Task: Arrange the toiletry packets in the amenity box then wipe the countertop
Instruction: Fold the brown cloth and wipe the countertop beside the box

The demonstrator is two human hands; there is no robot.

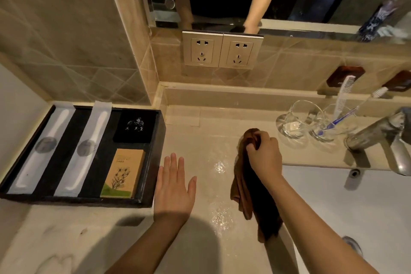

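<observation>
A black amenity box (156, 153) sits on the left of the beige countertop (206, 138). Inside lie two long white packets (40, 149) (85, 149), a black packet (134, 125) and a tan vanity-kit packet (124, 173). My left hand (173, 187) is flat and open over the counter, right beside the box's right wall. My right hand (263, 154) grips a brown cloth (251, 191) that hangs down over the counter near the basin edge. Water drops (220, 167) glisten between my hands.
Two glass tumblers (298, 120) stand at the back right, one holding a comb and a toothbrush (347, 113). A metal tap (382, 135) juts over the white basin (355, 207). Two wall sockets (222, 50) and a mirror are behind.
</observation>
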